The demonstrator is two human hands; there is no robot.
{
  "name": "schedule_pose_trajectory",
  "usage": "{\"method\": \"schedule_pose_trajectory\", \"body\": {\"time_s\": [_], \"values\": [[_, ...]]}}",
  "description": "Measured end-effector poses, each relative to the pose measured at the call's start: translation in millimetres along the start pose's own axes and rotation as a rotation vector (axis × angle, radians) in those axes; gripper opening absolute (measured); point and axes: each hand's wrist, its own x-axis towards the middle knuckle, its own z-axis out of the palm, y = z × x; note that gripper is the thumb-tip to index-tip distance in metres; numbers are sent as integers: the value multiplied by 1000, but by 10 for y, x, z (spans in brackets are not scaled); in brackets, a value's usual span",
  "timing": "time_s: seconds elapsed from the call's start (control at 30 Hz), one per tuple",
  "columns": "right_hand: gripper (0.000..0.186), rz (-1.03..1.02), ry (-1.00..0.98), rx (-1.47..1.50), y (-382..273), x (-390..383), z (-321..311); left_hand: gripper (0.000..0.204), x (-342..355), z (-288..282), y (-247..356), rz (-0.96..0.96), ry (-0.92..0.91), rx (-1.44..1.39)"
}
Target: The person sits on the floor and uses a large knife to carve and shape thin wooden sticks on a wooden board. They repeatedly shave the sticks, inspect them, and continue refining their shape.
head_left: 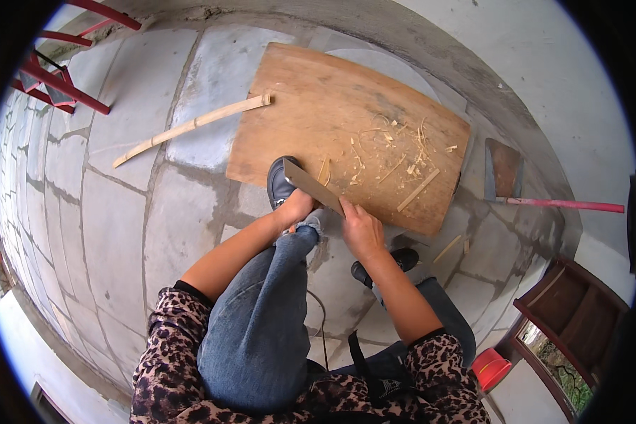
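My right hand (362,232) is closed round the handle end of a broad-bladed knife (314,187). Its long grey blade slants up and left, over the near edge of a wooden board (297,78). My left hand (296,208) is closed beside my black shoe (280,185), just below the blade; what its fingers hold is hidden. Past the blade shows a short pale bamboo strip (324,171), and I cannot tell if it reaches the left hand. My shoe rests against the board's near left edge.
A long bamboo piece (191,126) leans from the paving onto the board. Shavings (410,152) and a flat strip (418,189) lie on the board. A pink-handled shovel (565,204) lies at right, a red basin (490,369) lower right, red stool legs (71,88) upper left.
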Motion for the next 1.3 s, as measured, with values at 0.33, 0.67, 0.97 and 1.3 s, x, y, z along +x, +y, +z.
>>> {"method": "schedule_pose_trajectory", "body": {"time_s": [0.33, 0.67, 0.97, 1.3], "values": [[34, 132, -77, -75, 254, 379, 246, 27, -8, -21, 371, -405, 4, -684], [33, 35, -4, -92, 27, 339, 255, 23, -37, -76, 457, -555, 79, -849], [24, 148, -126, -78, 90, 526, 246, 25, 18, -9, 342, -391, 14, -736], [18, 181, -96, -39, 183, 768, 280, 27, 12, -36, 495, -458, 5, -738]]}}
